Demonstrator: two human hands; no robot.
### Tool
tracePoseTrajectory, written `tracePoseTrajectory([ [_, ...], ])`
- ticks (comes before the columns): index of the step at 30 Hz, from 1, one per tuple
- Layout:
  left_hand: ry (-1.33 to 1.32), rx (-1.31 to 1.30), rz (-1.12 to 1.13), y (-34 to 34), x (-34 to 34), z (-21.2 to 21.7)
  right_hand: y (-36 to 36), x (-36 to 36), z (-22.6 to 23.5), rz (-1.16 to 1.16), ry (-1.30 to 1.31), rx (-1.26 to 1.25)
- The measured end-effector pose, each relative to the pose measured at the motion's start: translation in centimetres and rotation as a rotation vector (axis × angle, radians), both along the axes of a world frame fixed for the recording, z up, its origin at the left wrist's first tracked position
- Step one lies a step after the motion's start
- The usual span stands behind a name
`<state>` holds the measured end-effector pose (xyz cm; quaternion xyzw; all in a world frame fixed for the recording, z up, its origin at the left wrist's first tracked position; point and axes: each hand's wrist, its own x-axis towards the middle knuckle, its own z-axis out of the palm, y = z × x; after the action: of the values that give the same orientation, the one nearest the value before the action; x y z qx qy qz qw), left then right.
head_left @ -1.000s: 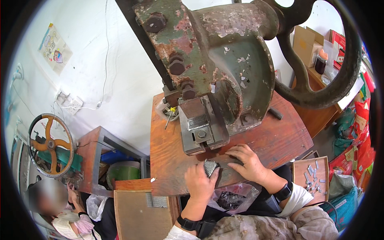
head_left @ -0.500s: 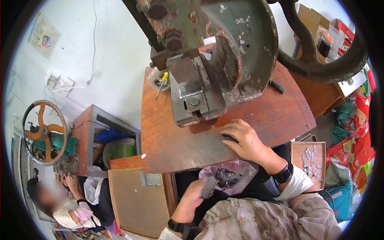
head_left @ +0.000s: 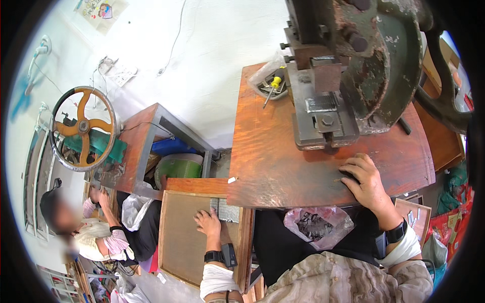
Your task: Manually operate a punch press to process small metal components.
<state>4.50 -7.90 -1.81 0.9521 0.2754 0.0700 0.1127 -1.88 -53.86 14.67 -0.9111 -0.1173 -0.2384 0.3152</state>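
Observation:
My left hand point(head_left: 208, 223) lies over the shallow wooden tray point(head_left: 184, 242), fingers spread and touching the edge of a block of grey metal pieces point(head_left: 226, 210) set in rows. No piece shows inside that hand. My right hand point(head_left: 367, 186) rests on the wooden tabletop point(head_left: 283, 174) in front of the press, its fingers loosely curved and the thumb apart, holding nothing. Between my arms, a pink plastic bag point(head_left: 341, 219) lies open on my lap with loose grey metal pieces point(head_left: 314, 225) inside.
A green metal press point(head_left: 364, 76) stands on the table. Beside it sits a plastic-lined tub point(head_left: 262, 83) with a yellow-handled screwdriver point(head_left: 276, 82). Another tray point(head_left: 411, 214) of metal pieces is at right. At left, a co-worker point(head_left: 96, 237) sits near a handwheel point(head_left: 83, 126).
My left hand has gone from beside the bag, where it held a bunch of grey metal pieces, to the tray on the left. The view has swung left. My right hand stays on the table.

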Motion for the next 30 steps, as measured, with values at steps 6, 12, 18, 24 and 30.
tracePoseTrajectory([
  [6, 0.048, -0.045, -0.171, -0.1, 0.5, 2.2, 0.2, 0.2, 0.2, -0.048, 0.017, 0.023],
  [12, -0.081, -0.646, -0.354, 1.8, 1.7, 3.1, 0.5, 0.4, 0.3, -0.052, 0.02, 0.01],
  [18, -0.018, -0.842, -0.35, 3.6, 2.3, 1.6, 0.6, 0.2, 0.5, -0.056, 0.022, 0.001],
  [24, -0.012, -0.631, -0.376, 2.6, 2.3, 1.6, 0.4, 0.0, 0.0, -0.067, -0.006, -0.03],
  [30, 0.161, -0.229, -0.441, 1.6, 3.0, 3.6, 0.4, 0.1, 0.1, -0.058, 0.003, -0.012],
])
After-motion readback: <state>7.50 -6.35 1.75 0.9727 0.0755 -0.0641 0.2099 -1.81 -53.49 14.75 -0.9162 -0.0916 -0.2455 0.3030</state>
